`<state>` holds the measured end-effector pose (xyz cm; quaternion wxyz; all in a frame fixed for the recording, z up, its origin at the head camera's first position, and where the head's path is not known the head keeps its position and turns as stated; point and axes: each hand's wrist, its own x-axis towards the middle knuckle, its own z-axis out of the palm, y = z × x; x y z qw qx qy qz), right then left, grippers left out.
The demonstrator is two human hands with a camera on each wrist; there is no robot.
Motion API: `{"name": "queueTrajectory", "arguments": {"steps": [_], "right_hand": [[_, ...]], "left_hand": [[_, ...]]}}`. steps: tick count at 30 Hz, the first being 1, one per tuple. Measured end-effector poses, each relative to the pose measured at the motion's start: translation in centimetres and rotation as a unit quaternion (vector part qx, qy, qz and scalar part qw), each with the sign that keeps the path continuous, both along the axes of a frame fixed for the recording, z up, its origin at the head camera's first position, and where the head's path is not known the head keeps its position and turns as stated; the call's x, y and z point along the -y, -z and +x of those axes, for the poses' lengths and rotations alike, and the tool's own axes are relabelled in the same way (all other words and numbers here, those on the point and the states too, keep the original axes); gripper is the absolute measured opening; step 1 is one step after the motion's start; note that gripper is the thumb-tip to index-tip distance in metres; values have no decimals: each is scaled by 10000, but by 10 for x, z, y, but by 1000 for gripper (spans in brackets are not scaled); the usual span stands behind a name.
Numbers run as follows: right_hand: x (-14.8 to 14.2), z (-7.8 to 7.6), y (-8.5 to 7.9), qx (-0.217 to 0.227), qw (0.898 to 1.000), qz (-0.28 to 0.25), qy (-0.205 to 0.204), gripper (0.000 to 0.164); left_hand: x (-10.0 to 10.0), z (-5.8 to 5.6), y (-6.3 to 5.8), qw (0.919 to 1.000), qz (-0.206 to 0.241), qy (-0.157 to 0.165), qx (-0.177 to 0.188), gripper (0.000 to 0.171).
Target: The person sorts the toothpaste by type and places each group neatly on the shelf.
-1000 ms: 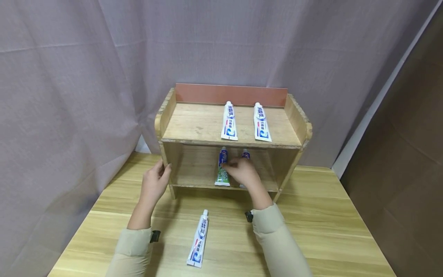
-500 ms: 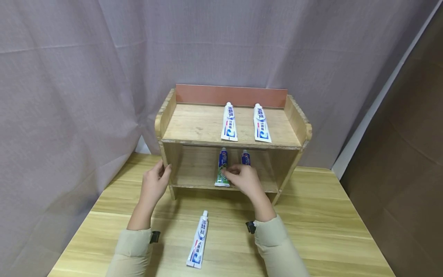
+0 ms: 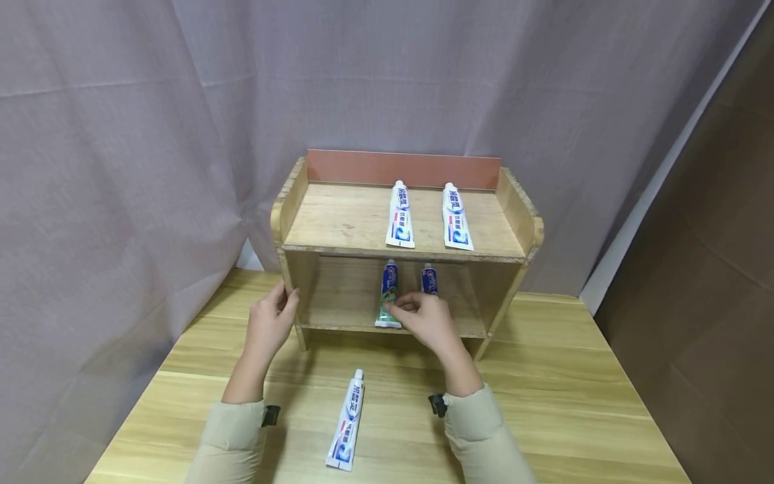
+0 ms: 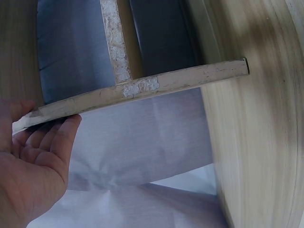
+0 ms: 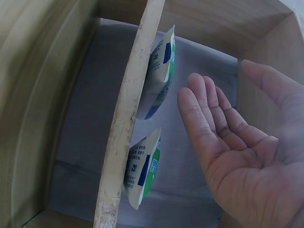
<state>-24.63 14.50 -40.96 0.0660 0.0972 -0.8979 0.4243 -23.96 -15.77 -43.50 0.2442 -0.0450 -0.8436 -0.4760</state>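
My left hand (image 3: 272,319) grips the left side panel of a small wooden shelf (image 3: 338,215). In the left wrist view, the thumb lies on one side of the panel's front edge (image 4: 190,78) and the fingers on the other. My right hand (image 3: 426,319) is at the front of the lower board, fingers extended and holding nothing. Two blue-and-green toothpaste tubes lie on that board, a left tube (image 3: 390,279) and a right tube (image 3: 429,279) partly hidden behind the hand. The right wrist view shows their crimped ends at the board's edge (image 5: 124,114), apart from the fingers.
Two white toothpaste tubes, one nearer the middle (image 3: 400,218) and one to the right (image 3: 456,218), lie on the top board. Another white toothpaste tube (image 3: 347,423) rests on the wooden table (image 3: 574,403) between the forearms. A grey curtain (image 3: 387,74) hangs behind.
My right hand has drawn slightly back toward the front of the lower board, uncovering more of the right blue-and-green tube. My left hand stays on the side panel.
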Motion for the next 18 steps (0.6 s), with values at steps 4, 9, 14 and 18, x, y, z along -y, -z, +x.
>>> {"name": "queueTrajectory", "arguments": {"steps": [4, 9, 14, 18], "right_hand": [[-1, 2, 1, 3, 10000, -35, -5, 34], [-2, 5, 2, -9, 9999, -102, 21, 32], [-3, 11, 3, -3, 9998, -209, -27, 28], [-2, 14, 6, 31, 9995, -287, -99, 27]], "left_hand": [[0, 1, -1, 10000, -24, 5, 22, 33], [1, 0, -1, 10000, -33, 27, 62, 34], [1, 0, -1, 10000, -68, 27, 28, 35], [1, 0, -1, 10000, -66, 30, 19, 34]]}}
